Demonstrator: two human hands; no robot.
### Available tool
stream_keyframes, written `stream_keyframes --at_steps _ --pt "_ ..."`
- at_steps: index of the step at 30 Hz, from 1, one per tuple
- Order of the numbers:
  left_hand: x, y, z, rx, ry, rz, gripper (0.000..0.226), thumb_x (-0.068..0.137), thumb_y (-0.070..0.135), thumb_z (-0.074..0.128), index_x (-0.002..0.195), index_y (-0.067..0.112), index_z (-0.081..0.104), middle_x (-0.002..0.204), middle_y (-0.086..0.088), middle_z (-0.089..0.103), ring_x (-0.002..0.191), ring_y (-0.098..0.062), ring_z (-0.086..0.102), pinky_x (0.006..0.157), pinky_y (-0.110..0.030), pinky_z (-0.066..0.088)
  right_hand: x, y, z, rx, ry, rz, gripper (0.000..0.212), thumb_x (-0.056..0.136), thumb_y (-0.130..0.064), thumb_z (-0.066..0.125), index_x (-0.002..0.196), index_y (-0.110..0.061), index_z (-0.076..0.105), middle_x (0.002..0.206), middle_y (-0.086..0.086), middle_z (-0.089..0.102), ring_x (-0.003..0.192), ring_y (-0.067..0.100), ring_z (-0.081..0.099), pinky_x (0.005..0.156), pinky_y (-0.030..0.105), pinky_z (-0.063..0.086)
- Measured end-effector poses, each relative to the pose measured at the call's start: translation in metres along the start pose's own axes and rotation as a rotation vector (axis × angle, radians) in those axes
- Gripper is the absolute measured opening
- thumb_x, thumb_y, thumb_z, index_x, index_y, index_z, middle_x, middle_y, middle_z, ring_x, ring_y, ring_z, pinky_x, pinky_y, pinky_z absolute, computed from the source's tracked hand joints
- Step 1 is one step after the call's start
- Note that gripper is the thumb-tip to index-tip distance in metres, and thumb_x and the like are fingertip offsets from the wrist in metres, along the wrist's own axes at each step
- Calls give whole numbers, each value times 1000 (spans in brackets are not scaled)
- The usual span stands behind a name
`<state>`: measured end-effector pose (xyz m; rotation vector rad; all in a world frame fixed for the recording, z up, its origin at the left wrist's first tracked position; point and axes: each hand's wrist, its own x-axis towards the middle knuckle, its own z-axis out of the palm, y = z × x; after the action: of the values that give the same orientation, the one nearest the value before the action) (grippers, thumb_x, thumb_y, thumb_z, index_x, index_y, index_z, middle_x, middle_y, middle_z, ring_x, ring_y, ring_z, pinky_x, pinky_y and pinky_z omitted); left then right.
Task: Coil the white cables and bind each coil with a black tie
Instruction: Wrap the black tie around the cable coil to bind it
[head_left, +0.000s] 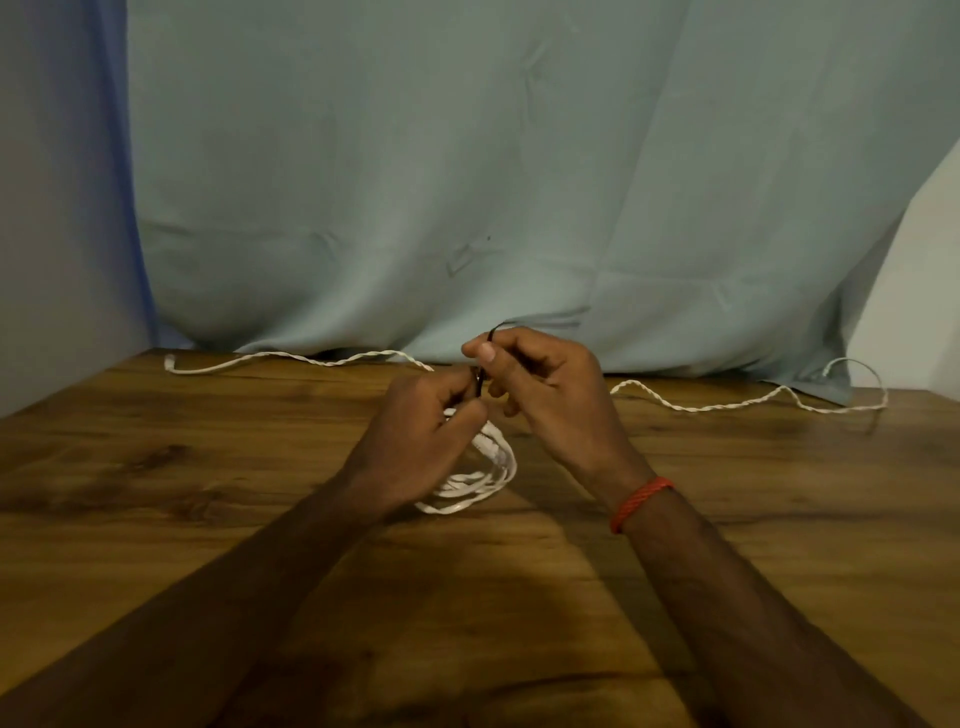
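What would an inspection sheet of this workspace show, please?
Surface: wooden table, dark grain, dimly lit.
Job's things: white coil, its lower loops seemingly resting on the table; black tie at its top, not visibly fastened.
Clutter: nothing seen.
Hands: left hand grips the coil's top; right hand pinches the tie, whose free end sticks up.
Cables: two uncoiled white cables lie along the far edge, the left cable and the right cable.
Surroundings: pale cloth backdrop behind the table; red thread band on the right wrist.
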<state>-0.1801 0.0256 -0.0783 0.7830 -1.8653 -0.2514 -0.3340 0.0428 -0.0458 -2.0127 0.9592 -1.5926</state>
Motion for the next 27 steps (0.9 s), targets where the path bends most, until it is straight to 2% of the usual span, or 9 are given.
stream_keyframes --at_steps 3,6,8,11,14,16,20,24,27 --pt "0 -2 -1 -9 -1 -32 20 91 25 56 72 21 57 63 4 57 59 -12 53 56 -32 40 1 1 -3 11 32 32 12 89 -12 74 102 -13 75 78 0 74 69 9 69 61 21 53" --pt "0 0 -3 -18 -16 -58 13 100 30 58 93 22 64 73 7 65 67 -8 60 58 -25 42 3 2 -4 27 72 51 6 89 -9 74 94 -7 73 77 -1 73 69 10 71 59 19 51" --pt "-1 2 -3 -16 -26 -48 14 102 32 56 99 21 65 78 7 67 70 -7 62 59 -25 43 3 1 -3 14 99 45 4 89 -7 73 93 -5 71 80 -4 72 72 9 71 60 17 51" --pt "-1 3 -3 -24 -26 -21 17 102 31 52 101 19 64 80 10 67 71 -6 62 60 -25 45 1 -2 -1 25 115 15 5 89 -6 72 90 -2 69 82 -2 72 78 11 71 64 21 54" --pt "-2 5 -4 -46 5 17 15 104 28 48 104 21 61 78 21 64 69 3 59 58 -14 39 -1 -9 2 -4 112 -69 6 89 -5 72 88 0 70 84 6 72 81 17 70 72 34 60" --pt "-2 9 -5 -59 39 43 13 105 25 47 105 22 60 73 28 60 64 5 55 57 -11 35 -2 -12 3 9 143 -104 6 89 -5 72 87 1 70 81 8 71 80 20 69 74 39 59" --pt "1 14 -7 -96 53 69 16 105 24 47 95 23 59 67 22 56 60 -1 51 56 -15 35 -1 -16 2 70 266 -45 4 88 -4 72 86 -3 68 80 9 72 80 21 70 74 35 60" --pt "1 18 -4 -131 31 66 21 104 16 50 91 8 64 63 20 56 59 -1 53 57 -13 35 1 -18 1 99 342 16 14 91 -5 69 82 -16 66 80 7 73 77 20 70 73 34 60" --pt "2 17 -3 -158 41 52 22 104 15 51 89 7 64 59 20 56 54 -1 51 55 -14 35 1 -19 1 66 351 2 19 92 -6 68 82 -21 64 79 3 73 78 15 70 73 31 59"
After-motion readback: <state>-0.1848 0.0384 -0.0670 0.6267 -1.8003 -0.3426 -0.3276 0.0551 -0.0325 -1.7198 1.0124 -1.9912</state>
